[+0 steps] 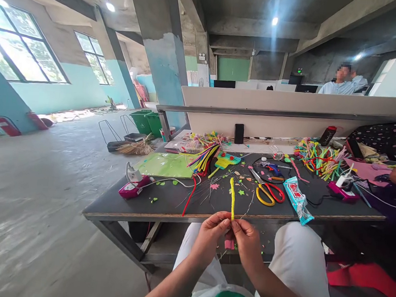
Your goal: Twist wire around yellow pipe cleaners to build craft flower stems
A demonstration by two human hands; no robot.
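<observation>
Bare concrete floor [39,191], dusty, wide open at left. Large paned windows [18,45] in a teal-and-grey wall, daylight strong. Concrete pillar [165,64] with teal lower half. Ceiling lamps [274,21] lit. Dark tabletop [167,203] on a metal frame; white partition [289,105] along its far edge. Green bins [147,121] beyond the far left corner.

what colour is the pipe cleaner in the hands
Yellow; the pipe cleaner shows best in the head view, pinched upright.

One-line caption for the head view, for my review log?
Both hands, left hand and right hand, pinch an upright yellow pipe cleaner before a cluttered craft table.
</observation>
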